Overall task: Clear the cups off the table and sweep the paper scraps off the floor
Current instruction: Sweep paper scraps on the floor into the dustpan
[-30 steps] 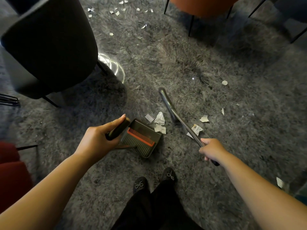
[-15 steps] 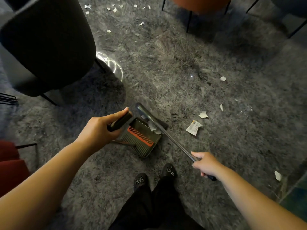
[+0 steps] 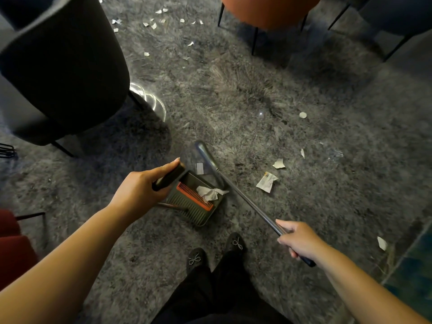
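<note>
My left hand (image 3: 140, 190) grips the black handle of a dark green dustpan (image 3: 194, 206) with an orange comb, resting on the grey carpet. Crumpled white paper (image 3: 209, 192) lies inside the pan. My right hand (image 3: 297, 239) grips the metal broom handle (image 3: 247, 202); the broom head (image 3: 205, 157) sits at the pan's mouth, beside one small scrap (image 3: 199, 169). A larger paper scrap (image 3: 266, 182) and smaller pieces (image 3: 279, 163) lie on the carpet to the right. Several more scraps (image 3: 154, 24) are scattered far ahead.
A black chair (image 3: 63, 66) stands at the left, an orange chair (image 3: 268, 10) at the top, a red seat (image 3: 14, 249) at the lower left. My feet in black shoes (image 3: 236, 244) stand just behind the dustpan. A scrap (image 3: 382, 243) lies near the carpet's right edge.
The broom head swept left from the open carpet to the dustpan's mouth, pushing crumpled paper into the pan. My right hand drew back toward me. The left hand kept the pan still.
</note>
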`<state>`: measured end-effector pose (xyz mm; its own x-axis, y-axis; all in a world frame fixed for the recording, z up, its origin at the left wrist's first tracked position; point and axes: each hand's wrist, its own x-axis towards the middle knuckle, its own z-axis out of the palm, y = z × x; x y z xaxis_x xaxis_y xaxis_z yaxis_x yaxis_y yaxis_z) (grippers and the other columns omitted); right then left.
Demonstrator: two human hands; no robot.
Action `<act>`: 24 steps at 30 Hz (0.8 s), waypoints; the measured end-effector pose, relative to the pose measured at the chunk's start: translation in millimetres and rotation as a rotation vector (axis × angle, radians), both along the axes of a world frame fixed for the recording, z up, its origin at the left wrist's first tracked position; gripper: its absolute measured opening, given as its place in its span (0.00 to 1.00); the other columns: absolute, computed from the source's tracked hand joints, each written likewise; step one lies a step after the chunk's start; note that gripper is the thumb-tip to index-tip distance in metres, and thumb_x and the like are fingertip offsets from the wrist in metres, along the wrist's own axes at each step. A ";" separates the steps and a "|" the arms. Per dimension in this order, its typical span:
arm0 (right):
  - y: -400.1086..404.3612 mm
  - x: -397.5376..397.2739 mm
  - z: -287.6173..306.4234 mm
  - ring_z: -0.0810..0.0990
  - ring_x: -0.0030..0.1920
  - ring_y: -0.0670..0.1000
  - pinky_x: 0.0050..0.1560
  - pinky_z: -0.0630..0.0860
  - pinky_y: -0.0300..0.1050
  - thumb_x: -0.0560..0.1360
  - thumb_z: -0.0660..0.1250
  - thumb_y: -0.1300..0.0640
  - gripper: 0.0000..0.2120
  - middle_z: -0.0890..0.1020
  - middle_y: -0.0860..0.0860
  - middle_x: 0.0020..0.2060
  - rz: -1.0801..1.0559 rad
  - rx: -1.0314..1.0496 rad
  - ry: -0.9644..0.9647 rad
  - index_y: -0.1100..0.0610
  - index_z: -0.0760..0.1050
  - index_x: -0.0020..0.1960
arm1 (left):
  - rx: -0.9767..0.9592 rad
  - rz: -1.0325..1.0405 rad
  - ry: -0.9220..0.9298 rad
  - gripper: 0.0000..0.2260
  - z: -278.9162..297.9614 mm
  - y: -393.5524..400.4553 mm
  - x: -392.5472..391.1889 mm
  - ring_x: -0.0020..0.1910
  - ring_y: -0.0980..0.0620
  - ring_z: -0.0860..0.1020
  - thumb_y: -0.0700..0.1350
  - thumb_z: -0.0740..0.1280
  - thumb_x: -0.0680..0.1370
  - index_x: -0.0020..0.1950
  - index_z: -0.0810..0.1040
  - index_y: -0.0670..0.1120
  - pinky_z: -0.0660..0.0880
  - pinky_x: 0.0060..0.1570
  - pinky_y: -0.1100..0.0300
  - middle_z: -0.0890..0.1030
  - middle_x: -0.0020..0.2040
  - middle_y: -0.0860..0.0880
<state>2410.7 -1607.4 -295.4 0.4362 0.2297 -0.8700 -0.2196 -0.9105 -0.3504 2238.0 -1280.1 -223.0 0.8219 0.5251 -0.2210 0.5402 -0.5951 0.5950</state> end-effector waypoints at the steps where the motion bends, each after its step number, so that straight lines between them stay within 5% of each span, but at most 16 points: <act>1: 0.9 0.9 0.6 0.72 0.23 0.51 0.22 0.68 0.40 0.75 0.64 0.65 0.28 0.80 0.59 0.33 -0.029 -0.001 -0.013 0.51 0.67 0.73 | 0.016 -0.019 -0.007 0.29 -1.3 0.2 -2.5 0.28 0.68 0.74 0.42 0.74 0.73 0.68 0.69 0.64 0.73 0.29 0.66 0.74 0.32 0.63; 3: 4.5 3.1 -1.9 0.71 0.24 0.51 0.23 0.67 0.40 0.75 0.63 0.65 0.28 0.78 0.58 0.30 -0.089 -0.008 -0.027 0.52 0.66 0.73 | 0.063 -0.052 -0.003 0.31 -4.1 1.8 -6.6 0.28 0.62 0.75 0.42 0.74 0.72 0.68 0.67 0.66 0.75 0.32 0.58 0.77 0.33 0.59; 9: 14.5 0.6 -17.5 0.66 0.22 0.47 0.19 0.62 0.35 0.75 0.60 0.68 0.30 0.72 0.55 0.29 -0.277 0.014 0.052 0.57 0.60 0.76 | 0.150 -0.083 0.043 0.32 -5.0 6.7 -1.5 0.27 0.60 0.71 0.44 0.73 0.73 0.69 0.65 0.67 0.69 0.31 0.60 0.72 0.29 0.60; 24: -0.1 -39.9 5.1 0.67 0.21 0.47 0.22 0.63 0.38 0.75 0.63 0.68 0.28 0.74 0.54 0.29 -0.193 0.043 0.098 0.55 0.65 0.74 | 0.142 -0.034 0.042 0.31 -1.1 5.3 -14.5 0.27 0.61 0.70 0.45 0.73 0.73 0.69 0.63 0.66 0.66 0.29 0.63 0.71 0.30 0.61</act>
<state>2370.8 -1607.5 -290.3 0.3891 0.1882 -0.9017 -0.4234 -0.8328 -0.3566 2223.5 -1274.8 -224.1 0.8314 0.5254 -0.1810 0.5409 -0.6902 0.4807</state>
